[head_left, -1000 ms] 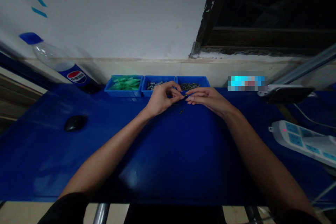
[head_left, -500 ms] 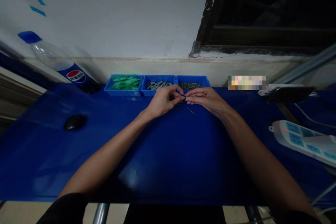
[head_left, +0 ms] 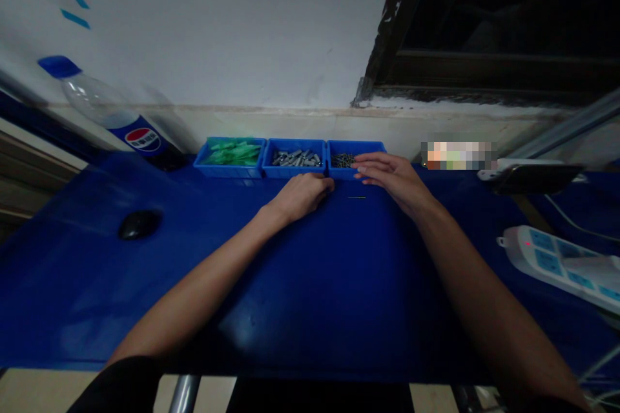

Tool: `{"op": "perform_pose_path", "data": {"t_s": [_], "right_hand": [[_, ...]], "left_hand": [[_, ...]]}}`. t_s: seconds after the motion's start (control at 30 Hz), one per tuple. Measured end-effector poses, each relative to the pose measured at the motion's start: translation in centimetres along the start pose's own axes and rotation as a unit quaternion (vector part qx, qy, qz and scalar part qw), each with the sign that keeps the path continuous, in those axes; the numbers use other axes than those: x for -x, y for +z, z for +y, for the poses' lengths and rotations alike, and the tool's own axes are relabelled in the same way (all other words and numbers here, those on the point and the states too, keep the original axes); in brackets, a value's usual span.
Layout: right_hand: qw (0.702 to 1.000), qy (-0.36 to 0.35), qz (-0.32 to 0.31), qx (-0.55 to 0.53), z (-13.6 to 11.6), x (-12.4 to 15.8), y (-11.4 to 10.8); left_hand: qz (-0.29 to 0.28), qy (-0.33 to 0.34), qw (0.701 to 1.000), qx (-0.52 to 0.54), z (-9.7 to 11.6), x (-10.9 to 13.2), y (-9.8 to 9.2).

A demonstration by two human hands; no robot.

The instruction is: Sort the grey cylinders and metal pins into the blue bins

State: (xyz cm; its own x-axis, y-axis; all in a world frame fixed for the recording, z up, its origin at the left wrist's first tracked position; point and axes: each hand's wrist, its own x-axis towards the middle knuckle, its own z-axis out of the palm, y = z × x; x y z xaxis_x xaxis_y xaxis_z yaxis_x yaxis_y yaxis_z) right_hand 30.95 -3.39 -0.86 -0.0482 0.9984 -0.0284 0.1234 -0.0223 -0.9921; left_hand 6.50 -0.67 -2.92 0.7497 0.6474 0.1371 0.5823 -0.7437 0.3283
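Note:
Just in front of the blue bins, my left hand [head_left: 303,195] rests low over the table with its fingers curled in. Whatever it may hold is hidden behind the fingers. My right hand [head_left: 387,177] hovers at the front of the right bin [head_left: 375,146], fingers stretched and slightly apart, with nothing seen in them. That bin holds many thin metal pins or screws [head_left: 343,160], partly covered by the hand. Between the hands a single thin yellowish pin-like piece [head_left: 357,197] lies on the blue tabletop.
The middle bin [head_left: 294,172] holds grey metal cylinders [head_left: 297,158]; the left bin [head_left: 230,172] holds green plastic pieces [head_left: 235,151]. A cola bottle [head_left: 140,135] and black mouse [head_left: 139,224] are at left. A phone [head_left: 537,177] and power strip [head_left: 557,261] are at right.
My hands were together, pinching a small dark thing, and have come apart. The left moved down and left; the right opened. The thin piece on the table now lies level instead of slanted.

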Motion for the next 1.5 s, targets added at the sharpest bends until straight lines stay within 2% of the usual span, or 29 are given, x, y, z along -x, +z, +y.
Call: {"op": "perform_pose_path", "data": {"t_s": [0.13,0.27,0.37,0.57,0.87,1.0,1.17,1.27,1.37,1.43,1.5], "right_hand": [[1.000,0.003,-0.009,0.014,0.1,-0.1,-0.2],[1.000,0.008,-0.020,0.014,0.2,-0.2,-0.3],[1.000,0.010,-0.028,0.007,0.3,-0.2,-0.4],[0.999,0.013,-0.047,0.005,0.3,-0.2,-0.4],[0.990,0.053,-0.117,-0.062,0.2,0.3,0.4],[0.986,0.051,-0.128,-0.096,0.2,0.5,1.1],[0.987,0.046,-0.111,-0.103,0.5,0.3,1.4],[0.993,0.023,-0.083,-0.075,0.4,0.2,0.9],[0.998,-0.030,-0.039,-0.038,0.1,0.1,0.0],[0.998,-0.057,-0.015,-0.030,-0.2,0.0,-0.5],[0.997,-0.071,0.004,-0.023,-0.4,0.0,-0.9]], "left_hand": [[0.051,0.019,0.995,0.085,-0.3,-0.2,-0.2],[0.142,0.012,0.974,0.175,-0.1,-0.5,-0.6],[0.188,0.000,0.957,0.219,0.4,-0.5,-1.1],[0.189,-0.010,0.920,0.344,1.3,-0.4,-1.8],[0.249,-0.013,0.896,0.368,1.1,-0.7,-1.3],[0.240,-0.018,0.898,0.369,1.4,-0.7,-1.1],[0.232,-0.017,0.909,0.347,1.4,-0.6,-1.0],[0.206,-0.028,0.932,0.298,0.9,-0.6,-0.6],[0.155,-0.038,0.966,0.203,0.8,-0.6,0.0],[0.110,0.003,0.985,0.130,1.3,-0.6,0.6],[0.059,0.075,0.993,0.071,2.3,-0.4,1.3]]}}
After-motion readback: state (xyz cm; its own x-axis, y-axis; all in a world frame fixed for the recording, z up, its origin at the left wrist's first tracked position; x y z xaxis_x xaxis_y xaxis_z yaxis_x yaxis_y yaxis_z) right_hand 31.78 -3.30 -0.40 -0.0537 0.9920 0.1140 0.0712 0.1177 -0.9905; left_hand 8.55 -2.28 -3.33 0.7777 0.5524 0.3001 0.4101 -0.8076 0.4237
